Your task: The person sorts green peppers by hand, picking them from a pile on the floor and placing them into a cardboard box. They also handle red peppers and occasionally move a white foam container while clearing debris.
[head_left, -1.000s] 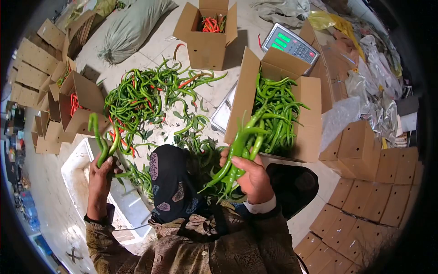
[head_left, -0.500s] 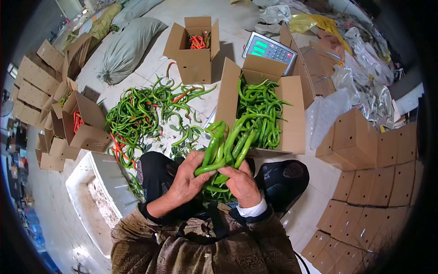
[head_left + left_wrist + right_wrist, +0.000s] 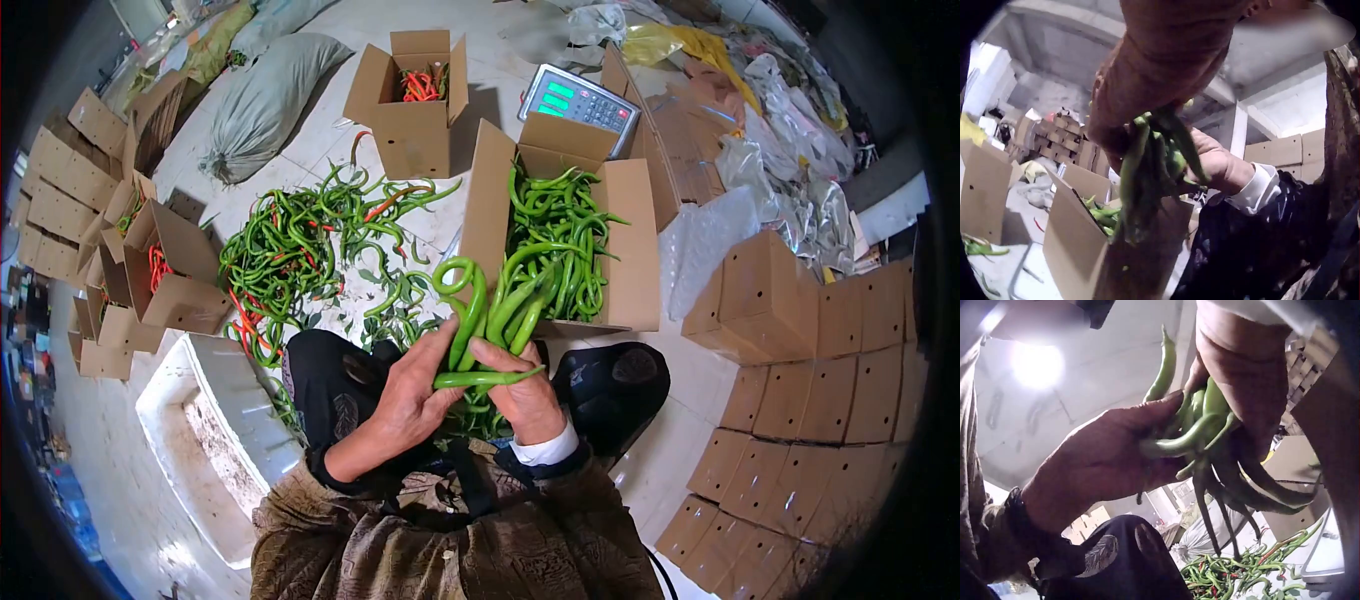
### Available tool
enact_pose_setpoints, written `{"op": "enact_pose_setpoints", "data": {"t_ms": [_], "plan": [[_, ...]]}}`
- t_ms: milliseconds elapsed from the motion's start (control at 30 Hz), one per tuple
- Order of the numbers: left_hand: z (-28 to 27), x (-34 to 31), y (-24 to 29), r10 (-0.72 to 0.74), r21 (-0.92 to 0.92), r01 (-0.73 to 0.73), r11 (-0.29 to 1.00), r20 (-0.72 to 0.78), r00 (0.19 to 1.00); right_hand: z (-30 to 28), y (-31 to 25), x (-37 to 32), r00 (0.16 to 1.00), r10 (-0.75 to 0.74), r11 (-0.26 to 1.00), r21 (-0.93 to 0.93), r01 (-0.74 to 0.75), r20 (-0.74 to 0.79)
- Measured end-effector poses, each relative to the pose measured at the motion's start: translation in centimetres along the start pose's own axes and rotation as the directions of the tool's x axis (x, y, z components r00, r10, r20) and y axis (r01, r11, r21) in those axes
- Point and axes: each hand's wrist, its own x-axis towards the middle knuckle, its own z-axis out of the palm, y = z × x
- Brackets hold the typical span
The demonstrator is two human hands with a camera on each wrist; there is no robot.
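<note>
Over the lap my two hands meet around one bunch of long green chili peppers (image 3: 470,340). My right hand (image 3: 530,405) grips the bunch from the right, thumb across the stems. From the other side my left hand (image 3: 405,395) holds peppers at the bunch's left edge, one with a curled end. One pepper lies crosswise between both hands. In the right wrist view, several pepper tips (image 3: 1216,512) hang below the fingers. Just beyond the hands, an open carton (image 3: 630,270) full of green peppers stands on a scale.
A heap of green peppers with some red ones (image 3: 280,240) lies on the floor ahead. A carton of red peppers (image 3: 415,140) stands behind it. At left is a white foam box (image 3: 185,420); stacked cartons (image 3: 790,440) line the right. The scale's display (image 3: 580,105) glows green.
The left hand has come from above the foam box, carrying peppers, to the right hand's bunch. Both hands now hold the peppers together over the lap. The view has shifted slightly.
</note>
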Motion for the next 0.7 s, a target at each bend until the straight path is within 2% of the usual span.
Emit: {"op": "enact_pose_setpoints", "data": {"t_ms": [33,100,167,233,267,300,367,433,467,500,533,600,633,667,700], "plan": [[0.6,0.2,-0.7,0.002,0.001,-0.002,1.000,-0.001,1.000,0.2,0.0,0.1,1.000,-0.002,1.000,0.022,0.002,0.019],[1.7,0.5,-1.5,0.002,-0.102,-0.015,0.995,-0.133,0.991,-0.5,0.5,0.4,0.999,0.008,0.999,0.049,-0.010,0.052],[1.4,1.3,-1.3,-0.238,-0.339,0.200,0.919,-0.074,0.968,-0.5,0.2,0.8,0.995,-0.041,0.996,0.083,0.034,0.091],[1.0,1.8,-1.1,-0.367,-0.639,0.299,0.709,0.028,0.930,-0.3,-0.1,0.4,0.996,0.052,0.999,-0.003,-0.052,0.069],[1.2,1.8,-0.8,-0.399,-0.772,0.274,0.574,0.029,0.917,-0.2,-0.6,0.3,0.994,0.081,0.996,0.041,-0.084,0.080],[1.3,1.7,-0.7,-0.401,-0.771,0.276,0.574,0.029,0.916,-0.1,-1.1,0.4,0.989,0.111,0.989,0.083,-0.119,0.095],[1.3,1.4,-0.5,-0.449,-0.883,0.234,0.408,0.029,0.893,-0.1,-1.5,0.8,0.994,-0.006,0.999,0.032,0.003,0.112],[2.7,1.3,-0.4,-0.426,-0.773,0.206,0.601,-0.092,0.900,1.5,-0.8,0.1,0.991,-0.113,0.969,-0.228,0.093,-0.075],[3.2,1.4,1.1,-0.469,-0.825,0.193,0.531,-0.096,0.878,1.9,-0.7,0.5,0.996,-0.036,0.999,-0.002,0.036,-0.081],[3.4,1.7,2.5,-0.508,-0.871,0.170,0.461,-0.102,0.855,1.9,-0.4,0.5,0.988,-0.125,0.980,-0.169,0.109,-0.091],[3.6,1.7,2.4,-0.509,-0.871,0.168,0.462,-0.106,0.854,2.0,-0.7,0.5,0.991,-0.081,0.990,-0.120,0.068,-0.108],[3.9,1.5,1.9,-0.471,-0.925,0.157,0.347,-0.027,0.882,2.1,-0.6,1.1,0.993,-0.030,0.998,-0.064,0.023,-0.116],[3.9,1.4,1.9,-0.478,-0.924,0.161,0.347,-0.027,0.878,2.0,0.1,1.4,0.982,-0.134,0.964,-0.248,0.099,-0.130],[3.8,1.5,1.9,-0.451,-0.821,0.197,0.536,-0.081,0.889,1.7,0.6,1.6,0.963,-0.239,0.890,-0.425,0.165,-0.127],[3.7,1.8,1.8,-0.412,-0.680,0.224,0.698,-0.126,0.903,1.2,0.6,1.9,0.963,-0.235,0.892,-0.423,0.159,-0.132]]}}
